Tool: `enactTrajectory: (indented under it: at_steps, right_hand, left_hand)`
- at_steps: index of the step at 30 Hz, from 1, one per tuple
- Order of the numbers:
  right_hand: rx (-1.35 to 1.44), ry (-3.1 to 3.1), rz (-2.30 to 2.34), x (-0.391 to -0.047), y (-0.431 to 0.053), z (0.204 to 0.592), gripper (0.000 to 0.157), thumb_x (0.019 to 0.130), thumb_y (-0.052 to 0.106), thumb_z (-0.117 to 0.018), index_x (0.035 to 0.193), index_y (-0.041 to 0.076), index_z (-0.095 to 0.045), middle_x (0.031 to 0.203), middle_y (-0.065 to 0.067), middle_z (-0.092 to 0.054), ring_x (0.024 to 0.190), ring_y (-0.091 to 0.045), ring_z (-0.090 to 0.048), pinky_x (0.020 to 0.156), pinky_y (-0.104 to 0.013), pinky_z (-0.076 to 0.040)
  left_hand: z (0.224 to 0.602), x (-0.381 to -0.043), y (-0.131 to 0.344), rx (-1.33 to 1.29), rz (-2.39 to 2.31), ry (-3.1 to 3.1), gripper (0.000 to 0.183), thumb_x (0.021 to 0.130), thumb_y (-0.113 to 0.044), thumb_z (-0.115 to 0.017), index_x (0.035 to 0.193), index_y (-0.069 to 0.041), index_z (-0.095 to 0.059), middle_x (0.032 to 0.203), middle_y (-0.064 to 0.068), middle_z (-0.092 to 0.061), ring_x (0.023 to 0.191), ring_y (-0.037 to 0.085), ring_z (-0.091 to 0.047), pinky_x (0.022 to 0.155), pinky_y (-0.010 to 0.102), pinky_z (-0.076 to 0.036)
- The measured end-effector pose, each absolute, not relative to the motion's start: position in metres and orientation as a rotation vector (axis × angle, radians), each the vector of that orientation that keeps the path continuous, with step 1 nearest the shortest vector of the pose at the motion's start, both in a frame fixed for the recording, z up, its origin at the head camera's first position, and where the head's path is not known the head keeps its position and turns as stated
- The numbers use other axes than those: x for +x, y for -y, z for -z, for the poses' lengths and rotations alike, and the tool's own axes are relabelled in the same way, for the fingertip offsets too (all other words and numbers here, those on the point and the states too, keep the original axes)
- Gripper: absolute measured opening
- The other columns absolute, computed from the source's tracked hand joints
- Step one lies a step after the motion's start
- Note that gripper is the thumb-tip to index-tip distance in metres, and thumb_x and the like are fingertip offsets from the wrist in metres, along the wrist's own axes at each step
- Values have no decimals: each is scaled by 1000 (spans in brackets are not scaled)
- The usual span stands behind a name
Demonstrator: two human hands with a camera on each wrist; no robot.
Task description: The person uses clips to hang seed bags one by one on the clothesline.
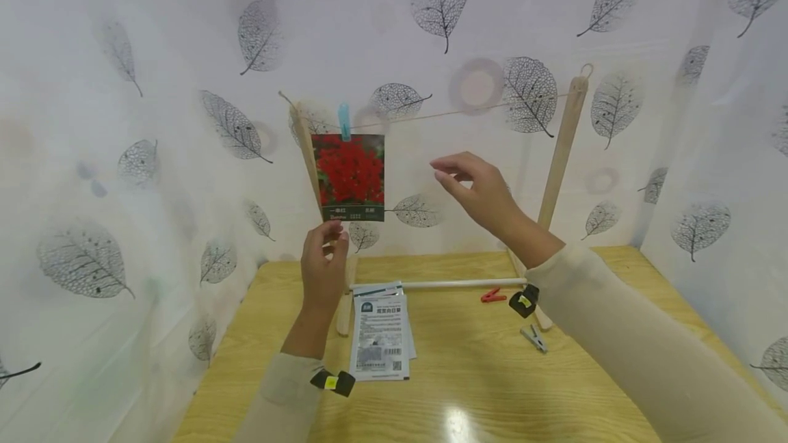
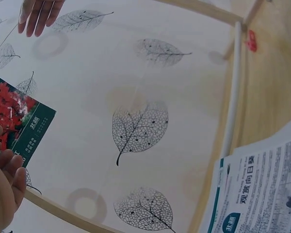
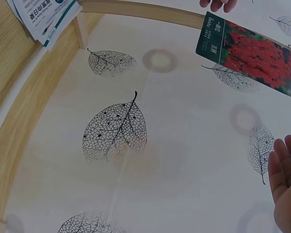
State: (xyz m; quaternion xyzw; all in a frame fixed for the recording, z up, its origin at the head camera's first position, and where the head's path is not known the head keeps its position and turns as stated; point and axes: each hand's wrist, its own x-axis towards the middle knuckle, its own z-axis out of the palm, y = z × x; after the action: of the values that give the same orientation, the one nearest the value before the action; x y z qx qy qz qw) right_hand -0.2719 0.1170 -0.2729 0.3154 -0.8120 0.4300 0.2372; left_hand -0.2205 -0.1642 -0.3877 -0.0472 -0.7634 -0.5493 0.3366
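Observation:
A seed packet point(image 1: 351, 173) with a photo of red flowers hangs from a string point(image 1: 425, 117), held at its top by a blue clothespin point(image 1: 345, 122). Just below the packet's lower left corner is my left hand point(image 1: 324, 265), its fingers loosely bent and nothing in them. In the right wrist view, the left fingertips point(image 3: 218, 5) look slightly apart from the packet. My right hand point(image 1: 483, 190) is raised to the right of the packet, beneath the string. Its fingers are relaxed and hold nothing, as the right wrist view also shows.
The string runs between two wooden posts point(image 1: 563, 149) of a frame with a white crossbar point(image 1: 462, 284). Several packets point(image 1: 380, 337) lie stacked on the wooden table point(image 1: 468, 374). A red clothespin point(image 1: 493, 295) and a grey clothespin point(image 1: 533, 338) lie at the right.

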Motion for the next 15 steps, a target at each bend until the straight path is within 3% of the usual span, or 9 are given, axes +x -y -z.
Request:
enactTrajectory:
  at_steps: [6, 15]
  right_hand:
    - [848, 2239, -1185, -269, -122, 277, 27, 100, 19, -64, 124, 6, -69, 120, -10, -70, 109, -23, -66, 98, -40, -55]
    - [834, 2236, -1204, -270, -125, 286, 27, 101, 19, -62, 125, 6, -68, 122, -11, -70, 110, -25, -66, 99, -45, -54]
  left_hand:
    - [373, -207, 155, -86, 1477, 2014, 30, 100, -6, -59, 128, 3, -58, 122, 20, -58, 111, 24, -56, 87, 17, -43]
    - [365, -195, 150, -77, 1495, 2053, 29, 101, -7, -58, 128, 2, -57, 122, 18, -58, 114, 23, -56, 87, 16, -42]
